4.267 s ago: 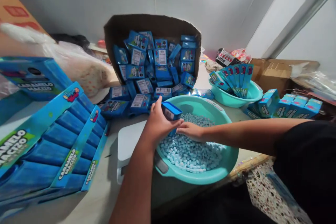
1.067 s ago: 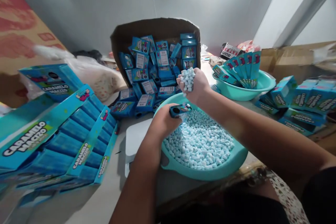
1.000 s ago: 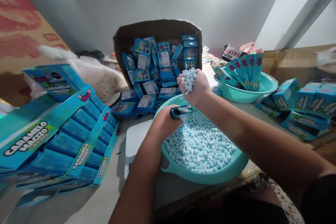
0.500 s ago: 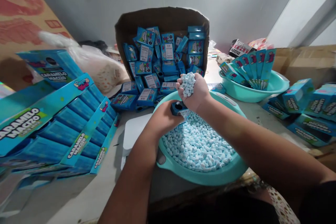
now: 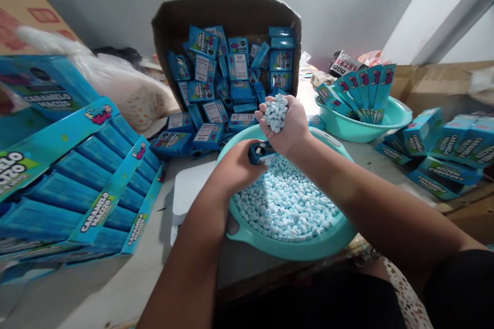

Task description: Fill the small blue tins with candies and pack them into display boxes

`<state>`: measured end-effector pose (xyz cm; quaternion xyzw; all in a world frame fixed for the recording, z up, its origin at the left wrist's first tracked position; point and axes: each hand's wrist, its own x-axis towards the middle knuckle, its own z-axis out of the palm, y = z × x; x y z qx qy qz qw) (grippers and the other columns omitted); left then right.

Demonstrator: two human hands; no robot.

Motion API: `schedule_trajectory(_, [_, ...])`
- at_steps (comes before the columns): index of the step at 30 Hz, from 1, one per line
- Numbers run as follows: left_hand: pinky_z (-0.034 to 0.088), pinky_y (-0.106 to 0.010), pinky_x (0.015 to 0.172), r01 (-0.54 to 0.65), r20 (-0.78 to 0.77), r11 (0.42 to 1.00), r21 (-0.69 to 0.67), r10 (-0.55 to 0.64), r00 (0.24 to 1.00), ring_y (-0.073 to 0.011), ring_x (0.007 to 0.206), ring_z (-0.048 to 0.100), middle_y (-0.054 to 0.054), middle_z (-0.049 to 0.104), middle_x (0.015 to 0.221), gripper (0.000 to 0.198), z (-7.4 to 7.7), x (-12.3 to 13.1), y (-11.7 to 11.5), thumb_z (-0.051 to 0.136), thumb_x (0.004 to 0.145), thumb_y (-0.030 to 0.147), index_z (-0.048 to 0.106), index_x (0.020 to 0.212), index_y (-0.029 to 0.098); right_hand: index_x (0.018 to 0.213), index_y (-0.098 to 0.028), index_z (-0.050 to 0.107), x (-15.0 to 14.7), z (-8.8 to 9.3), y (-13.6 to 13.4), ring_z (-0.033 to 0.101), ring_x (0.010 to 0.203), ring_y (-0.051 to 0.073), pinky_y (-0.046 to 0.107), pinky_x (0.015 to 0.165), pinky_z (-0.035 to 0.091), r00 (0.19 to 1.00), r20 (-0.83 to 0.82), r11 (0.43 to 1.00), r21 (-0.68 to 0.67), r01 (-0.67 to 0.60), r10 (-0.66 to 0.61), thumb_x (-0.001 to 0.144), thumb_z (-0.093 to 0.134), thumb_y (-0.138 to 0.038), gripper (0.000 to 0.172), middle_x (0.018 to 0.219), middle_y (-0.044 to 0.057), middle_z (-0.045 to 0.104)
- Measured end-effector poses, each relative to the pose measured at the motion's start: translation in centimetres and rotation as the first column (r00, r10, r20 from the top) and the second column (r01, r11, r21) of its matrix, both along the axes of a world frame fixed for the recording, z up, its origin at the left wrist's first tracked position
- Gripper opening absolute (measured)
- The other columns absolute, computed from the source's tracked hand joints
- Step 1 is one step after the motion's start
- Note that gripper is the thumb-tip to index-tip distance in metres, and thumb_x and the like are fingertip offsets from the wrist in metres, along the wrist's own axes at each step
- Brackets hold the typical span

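My left hand point(image 5: 241, 164) is wrapped round a small blue box point(image 5: 259, 153), held over the left rim of a turquoise basin point(image 5: 293, 254). The box's top is open, with a few pale candies visible at its mouth. Just above and to the right, my right hand point(image 5: 291, 121) is cupped palm up around a heap of pale blue candies point(image 5: 276, 113). Many more of these candies point(image 5: 293, 205) lie loose in the basin below both hands.
Behind the basin a tipped carton point(image 5: 227, 7) holds many blue boxes point(image 5: 237, 67). Blue display trays point(image 5: 92, 216) stand at the left, beside a white scale point(image 5: 193, 185). At the right are a second turquoise basin point(image 5: 358, 131) with flat boxes and several blue boxes point(image 5: 447, 133).
The view has shifted slightly, so the surroundings appear further left and higher. Candies now show at the mouth of the box in my left hand. Both hands keep their hold.
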<state>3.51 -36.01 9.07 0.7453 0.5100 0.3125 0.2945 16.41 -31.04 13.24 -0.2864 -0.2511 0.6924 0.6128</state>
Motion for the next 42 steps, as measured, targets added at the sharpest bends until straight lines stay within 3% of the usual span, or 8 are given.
schedule_trajectory(3, [0.049, -0.031, 0.071, 0.001, 0.028, 1.000, 0.005, -0.001, 1.000, -0.0225, 0.088, 0.066, -0.002, 0.073, 0.097, 0.038, -0.02, 0.04, 0.01, 0.072, 0.069, 0.021, 0.070, 0.107, 0.020, 0.086, -0.019, 0.058, -0.14, -0.29, 0.00, 0.064, 0.068, 0.012, 0.021, 0.057, 0.050, 1.000, 0.022, 0.999, 0.042, -0.020, 0.019, 0.083, 0.049, -0.034, 0.018, 0.068, 0.000, 0.062])
schedule_trajectory(10, [0.048, -0.030, 0.070, 0.003, -0.003, 1.000, 0.027, -0.003, 1.000, -0.0232, 0.091, 0.066, -0.003, 0.074, 0.097, 0.036, -0.01, 0.13, 0.17, 0.072, 0.068, 0.020, 0.071, 0.104, 0.020, 0.087, -0.020, 0.058, -0.02, -0.30, -0.21, 0.065, 0.078, 0.015, 0.022, 0.061, 0.052, 0.988, 0.137, 0.989, 0.112, -0.092, 0.077, 0.081, 0.056, -0.044, 0.024, 0.073, 0.001, 0.062])
schedule_trajectory(15, [0.046, -0.030, 0.068, 0.041, -0.031, 0.998, 0.057, -0.040, 0.999, -0.0217, 0.086, 0.065, -0.001, 0.074, 0.092, 0.028, -0.18, 0.05, 0.34, 0.070, 0.069, 0.020, 0.072, 0.097, 0.020, 0.083, -0.020, 0.056, 0.24, 0.14, -0.53, 0.065, 0.079, 0.015, 0.022, 0.062, 0.052, 0.988, 0.054, 0.981, 0.117, -0.152, 0.147, 0.080, 0.061, -0.044, 0.024, 0.074, 0.001, 0.063])
schedule_trajectory(18, [0.047, -0.030, 0.069, 0.037, -0.023, 0.999, 0.034, -0.036, 0.999, -0.0217, 0.087, 0.066, 0.000, 0.074, 0.093, 0.033, -0.20, -0.03, 0.44, 0.071, 0.068, 0.021, 0.071, 0.101, 0.020, 0.080, -0.021, 0.055, 0.29, 0.28, -0.63, 0.064, 0.077, 0.014, 0.022, 0.061, 0.052, 0.984, 0.001, 0.979, 0.098, -0.179, 0.180, 0.082, 0.060, -0.042, 0.022, 0.073, 0.000, 0.062])
schedule_trajectory(28, [0.048, -0.032, 0.066, -0.013, -0.043, 1.000, -0.017, 0.013, 0.999, -0.0254, 0.087, 0.067, -0.005, 0.074, 0.094, 0.039, -0.18, -0.20, 0.25, 0.074, 0.068, 0.028, 0.069, 0.105, 0.019, 0.079, -0.021, 0.053, -0.35, 0.02, -0.73, 0.062, 0.069, 0.013, 0.023, 0.058, 0.052, 0.991, 0.047, 0.987, 0.091, -0.130, 0.126, 0.086, 0.058, -0.042, 0.023, 0.067, -0.001, 0.057])
schedule_trajectory(32, [0.046, -0.031, 0.062, -0.001, -0.041, 1.000, -0.017, 0.000, 0.999, -0.0230, 0.082, 0.065, -0.005, 0.072, 0.092, 0.043, -0.18, -0.25, 0.33, 0.074, 0.068, 0.030, 0.068, 0.109, 0.018, 0.081, -0.022, 0.054, -0.25, -0.13, -0.76, 0.063, 0.071, 0.013, 0.024, 0.063, 0.054, 0.988, 0.105, 0.989, 0.089, -0.121, 0.111, 0.086, 0.060, -0.048, 0.027, 0.069, -0.001, 0.059])
schedule_trajectory(37, [0.048, -0.029, 0.064, 0.056, 0.040, 0.998, -0.034, -0.055, 0.998, -0.0206, 0.082, 0.065, -0.002, 0.072, 0.091, 0.042, -0.17, -0.28, 0.38, 0.073, 0.066, 0.024, 0.069, 0.107, 0.017, 0.078, -0.022, 0.053, -0.16, 0.07, -0.82, 0.061, 0.068, 0.013, 0.023, 0.062, 0.053, 0.989, 0.084, 0.990, 0.058, -0.127, 0.122, 0.088, 0.060, -0.051, 0.031, 0.069, -0.001, 0.059])
schedule_trajectory(42, [0.048, -0.028, 0.066, 0.031, 0.040, 0.999, -0.035, -0.030, 0.999, -0.0200, 0.082, 0.064, -0.002, 0.072, 0.091, 0.043, -0.01, -0.31, 0.31, 0.074, 0.066, 0.024, 0.070, 0.108, 0.018, 0.075, -0.021, 0.053, -0.15, 0.25, -0.95, 0.059, 0.063, 0.010, 0.021, 0.059, 0.052, 0.987, 0.036, 0.984, 0.080, -0.158, 0.155, 0.091, 0.057, -0.052, 0.035, 0.066, -0.001, 0.057])
